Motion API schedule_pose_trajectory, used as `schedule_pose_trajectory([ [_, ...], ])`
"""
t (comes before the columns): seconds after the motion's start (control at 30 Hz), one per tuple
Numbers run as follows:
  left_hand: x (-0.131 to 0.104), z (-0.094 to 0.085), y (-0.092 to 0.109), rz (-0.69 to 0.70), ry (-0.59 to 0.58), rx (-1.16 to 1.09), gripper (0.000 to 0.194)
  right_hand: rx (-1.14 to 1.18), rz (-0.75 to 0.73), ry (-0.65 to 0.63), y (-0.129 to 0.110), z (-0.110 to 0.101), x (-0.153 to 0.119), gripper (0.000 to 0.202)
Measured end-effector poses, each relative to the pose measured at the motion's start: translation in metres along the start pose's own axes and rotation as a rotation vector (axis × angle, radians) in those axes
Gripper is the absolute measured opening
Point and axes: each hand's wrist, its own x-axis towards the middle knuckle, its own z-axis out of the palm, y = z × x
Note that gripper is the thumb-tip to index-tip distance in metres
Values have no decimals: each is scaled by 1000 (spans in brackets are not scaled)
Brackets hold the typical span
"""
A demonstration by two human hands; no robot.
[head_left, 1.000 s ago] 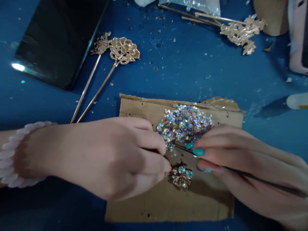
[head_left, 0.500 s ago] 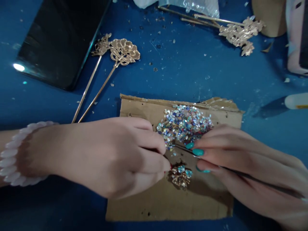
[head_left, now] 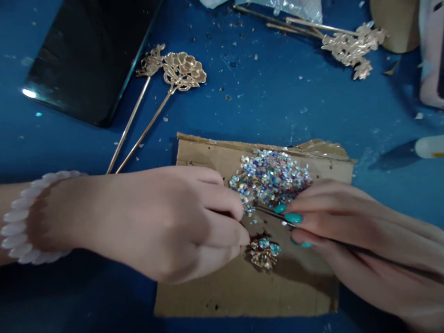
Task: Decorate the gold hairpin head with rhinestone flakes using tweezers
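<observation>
My right hand (head_left: 360,231) comes in from the right, its fingers pinched on dark tweezers (head_left: 308,229). The tweezers' tips reach the lower edge of a pile of small shiny stones (head_left: 270,175) on a piece of cardboard (head_left: 208,298). My left hand (head_left: 180,222), with a pale bead bracelet (head_left: 17,229) at the wrist, is closed by a gold flower ornament (head_left: 263,256) that bears some turquoise stones. Its fingertips are at the ornament's left side, and the grip itself is partly hidden.
A dark phone (head_left: 86,55) lies at the upper left beside two gold hairpins (head_left: 183,71). More gold hairpins (head_left: 350,46) and a plastic bag (head_left: 298,9) are at the top right. A white-tipped object (head_left: 430,147) lies at the right edge.
The whole view has shifted slightly, so everything sits a little further right. Both hands keep nearly the same pose, with the tweezers still at the pile's edge.
</observation>
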Motion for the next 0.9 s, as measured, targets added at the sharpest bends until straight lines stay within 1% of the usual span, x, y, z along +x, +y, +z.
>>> schedule_pose_trajectory([
  [0.17, -1, 0, 1, -10, 4, -3, 45, -41, 0, 50, -1, 2, -2, 19],
  [0.3, 0, 0, 0, -19, 5, -20, 48, -96, 44, -45, -3, -1, -4, 10],
  [0.33, 0, 0, -1, -8, 3, -20, 49, -105, 50, -45, -2, 0, -5, 7],
  [0.4, 0, 0, -1, 1, -3, -21, 49, -109, 48, 6, 0, 2, -8, 2],
  [0.47, 0, 0, -2, -10, -10, -30, 47, -112, 70, 39, 1, 5, -10, 10],
  [0.53, 0, -1, -2, -20, -17, -37, 46, -110, 92, 41, 1, 8, -10, 15],
  [0.77, 0, -1, -1, -37, -20, -43, 44, -118, 161, -5, -5, 6, -6, 12],
  [0.87, 0, -1, -1, -39, -21, -51, 42, -97, 132, -7, -2, 7, -8, 12],
  [0.9, 1, -1, -1, -48, -19, -57, 41, -91, 106, 26, -1, 8, -7, 15],
])
